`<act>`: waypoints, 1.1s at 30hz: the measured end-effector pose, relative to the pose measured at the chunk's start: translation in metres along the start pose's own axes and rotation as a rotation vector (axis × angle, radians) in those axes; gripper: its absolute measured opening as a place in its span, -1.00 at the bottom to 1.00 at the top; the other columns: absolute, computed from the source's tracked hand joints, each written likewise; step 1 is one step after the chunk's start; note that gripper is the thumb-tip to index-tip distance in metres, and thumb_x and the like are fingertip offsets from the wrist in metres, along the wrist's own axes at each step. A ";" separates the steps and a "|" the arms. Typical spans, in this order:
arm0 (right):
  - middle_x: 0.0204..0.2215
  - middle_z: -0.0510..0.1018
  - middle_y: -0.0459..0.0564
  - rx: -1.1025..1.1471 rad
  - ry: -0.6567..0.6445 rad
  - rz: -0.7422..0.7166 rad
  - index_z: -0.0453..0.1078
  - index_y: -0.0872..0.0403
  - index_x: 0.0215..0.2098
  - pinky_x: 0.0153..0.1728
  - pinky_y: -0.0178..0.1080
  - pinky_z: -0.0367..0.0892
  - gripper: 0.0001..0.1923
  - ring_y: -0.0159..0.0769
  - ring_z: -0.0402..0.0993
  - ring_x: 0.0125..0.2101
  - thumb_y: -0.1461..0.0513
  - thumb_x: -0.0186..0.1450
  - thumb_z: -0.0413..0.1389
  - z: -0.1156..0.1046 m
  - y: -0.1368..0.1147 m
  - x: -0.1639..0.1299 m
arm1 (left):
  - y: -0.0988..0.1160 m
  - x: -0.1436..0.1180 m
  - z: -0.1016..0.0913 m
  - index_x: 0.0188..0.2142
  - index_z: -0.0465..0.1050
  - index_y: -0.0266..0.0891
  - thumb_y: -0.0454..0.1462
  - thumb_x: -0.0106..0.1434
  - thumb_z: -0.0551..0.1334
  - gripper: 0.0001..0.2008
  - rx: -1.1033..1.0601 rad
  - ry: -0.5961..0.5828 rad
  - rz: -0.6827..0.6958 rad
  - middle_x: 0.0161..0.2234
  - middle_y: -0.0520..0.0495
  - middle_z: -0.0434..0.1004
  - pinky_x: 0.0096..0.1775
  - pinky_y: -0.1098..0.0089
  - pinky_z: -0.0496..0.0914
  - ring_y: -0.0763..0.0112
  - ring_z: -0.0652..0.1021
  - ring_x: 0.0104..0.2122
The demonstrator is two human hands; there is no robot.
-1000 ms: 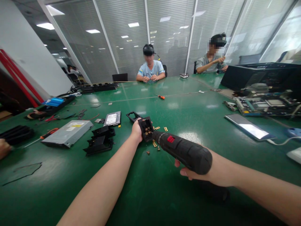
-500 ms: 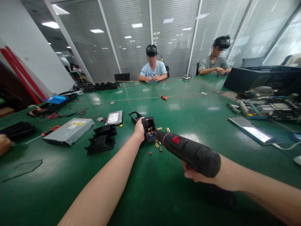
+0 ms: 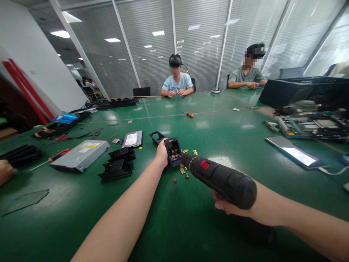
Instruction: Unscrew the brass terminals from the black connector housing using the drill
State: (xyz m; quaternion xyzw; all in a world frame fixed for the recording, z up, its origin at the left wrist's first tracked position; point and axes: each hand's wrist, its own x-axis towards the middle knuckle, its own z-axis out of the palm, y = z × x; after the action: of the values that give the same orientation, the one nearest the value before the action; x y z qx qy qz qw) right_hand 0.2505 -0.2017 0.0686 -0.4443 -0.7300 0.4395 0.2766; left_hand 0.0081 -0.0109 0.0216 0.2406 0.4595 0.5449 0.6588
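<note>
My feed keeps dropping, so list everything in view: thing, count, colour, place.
table: one, green, fills the view
black housing: one, in the left grip, centre
electric screwdriver: one, black with red switch, in the right grip, tip at the housing
brass bits: several, gold, loose around the housing
black frame: one, behind the left hand
hard drive: one, silver, left of centre
optical drive: one, grey, left
black brackets: a few, by the optical drive
small screwdriver: one, orange, far centre
circuit board: one, right
seated people: two, far side
left hand: holding the housing
right hand: gripping the electric screwdriver
</note>
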 end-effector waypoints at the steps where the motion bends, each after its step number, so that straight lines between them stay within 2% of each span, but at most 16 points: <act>1: -0.43 0.60 -0.07 0.007 -0.001 -0.003 0.42 0.03 -0.27 -0.45 -0.22 0.47 -0.74 -0.27 0.50 -0.48 0.09 0.22 0.35 0.000 -0.001 0.000 | 0.000 0.000 0.000 -0.45 0.40 -0.16 -0.18 0.31 0.09 -0.76 -0.005 0.001 -0.005 -0.58 -0.08 0.50 -0.43 0.21 0.50 0.16 0.54 -0.59; 7: -0.42 0.60 -0.08 0.032 0.004 -0.001 0.42 0.02 -0.30 -0.42 -0.22 0.47 -0.73 -0.25 0.50 -0.44 0.09 0.19 0.37 0.001 -0.005 0.000 | 0.001 0.000 -0.001 -0.41 0.42 -0.16 -0.16 0.26 0.15 -0.81 -0.040 -0.002 -0.040 -0.58 -0.05 0.49 -0.45 0.22 0.50 0.18 0.53 -0.60; 19: -0.37 0.64 -0.04 0.007 0.055 0.020 0.45 0.02 -0.20 -0.38 -0.17 0.50 -0.63 -0.19 0.55 -0.40 0.00 0.19 0.38 0.003 0.008 -0.003 | -0.002 -0.002 -0.001 -0.44 0.42 -0.18 -0.19 0.29 0.12 -0.78 -0.019 -0.001 0.005 -0.57 -0.08 0.51 -0.47 0.26 0.47 0.22 0.52 -0.61; 25: -0.42 0.59 -0.06 -0.005 0.008 0.006 0.41 0.02 -0.28 -0.42 -0.19 0.46 -0.73 -0.23 0.51 -0.44 0.07 0.22 0.34 0.001 0.001 0.001 | -0.001 0.000 -0.002 -0.41 0.43 -0.19 -0.19 0.24 0.14 -0.83 -0.024 0.006 0.001 -0.58 -0.07 0.50 -0.46 0.24 0.49 0.21 0.52 -0.61; 33: -0.42 0.57 -0.07 0.022 -0.005 0.014 0.42 0.04 -0.30 -0.41 -0.21 0.44 -0.74 -0.26 0.48 -0.44 0.11 0.20 0.35 0.000 -0.002 0.001 | 0.000 -0.002 -0.001 -0.42 0.44 -0.19 -0.19 0.25 0.13 -0.81 -0.026 0.002 -0.017 -0.58 -0.08 0.50 -0.44 0.21 0.52 0.18 0.53 -0.60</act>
State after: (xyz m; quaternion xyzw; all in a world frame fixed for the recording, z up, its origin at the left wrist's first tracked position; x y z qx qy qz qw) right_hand 0.2490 -0.2008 0.0701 -0.4453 -0.7228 0.4504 0.2762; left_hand 0.0074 -0.0128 0.0221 0.2277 0.4550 0.5456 0.6659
